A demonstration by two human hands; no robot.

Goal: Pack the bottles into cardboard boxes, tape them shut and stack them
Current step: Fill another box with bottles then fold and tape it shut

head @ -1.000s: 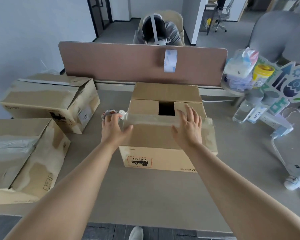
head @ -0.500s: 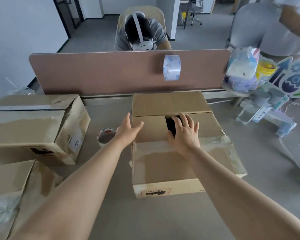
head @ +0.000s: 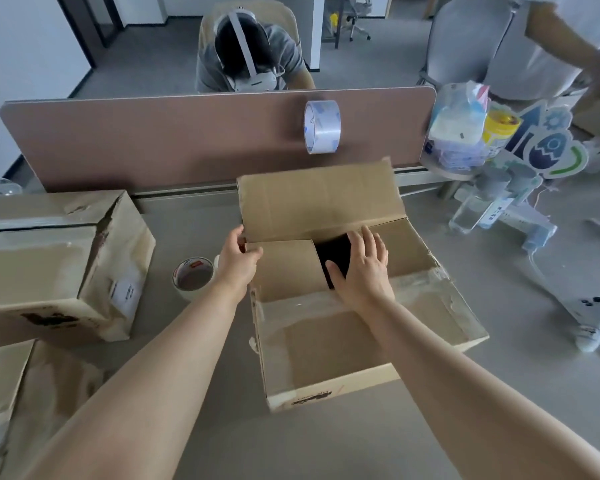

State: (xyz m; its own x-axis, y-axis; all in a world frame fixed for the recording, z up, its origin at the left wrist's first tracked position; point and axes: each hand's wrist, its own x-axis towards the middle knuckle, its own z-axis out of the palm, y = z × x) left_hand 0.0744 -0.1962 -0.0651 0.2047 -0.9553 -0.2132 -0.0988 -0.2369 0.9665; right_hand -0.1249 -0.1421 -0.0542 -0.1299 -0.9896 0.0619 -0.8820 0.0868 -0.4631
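A brown cardboard box (head: 329, 362) stands on the grey desk in front of me, its near and far long flaps open and its two short flaps folded in, with a dark gap between them. My left hand (head: 238, 261) grips the left corner of the far flap (head: 319, 199), fingers curled round its edge. My right hand (head: 364, 271) lies flat with spread fingers over the dark gap, pressing the short flaps. No bottles show inside. A roll of tape (head: 193, 277) sits just left of the box by my left wrist.
Two taped cardboard boxes stand at the left, one (head: 59, 268) behind the other (head: 21, 403). A second tape roll (head: 322, 127) hangs on the brown desk divider (head: 174, 140). Clutter, a clear bottle (head: 471, 213) and a white controller (head: 593, 323) lie at the right. A person sits beyond the divider.
My view has moved closer over the box. My left hand went from the box's left side to the far flap's corner and took hold of it. My right hand slid forward over the gap.
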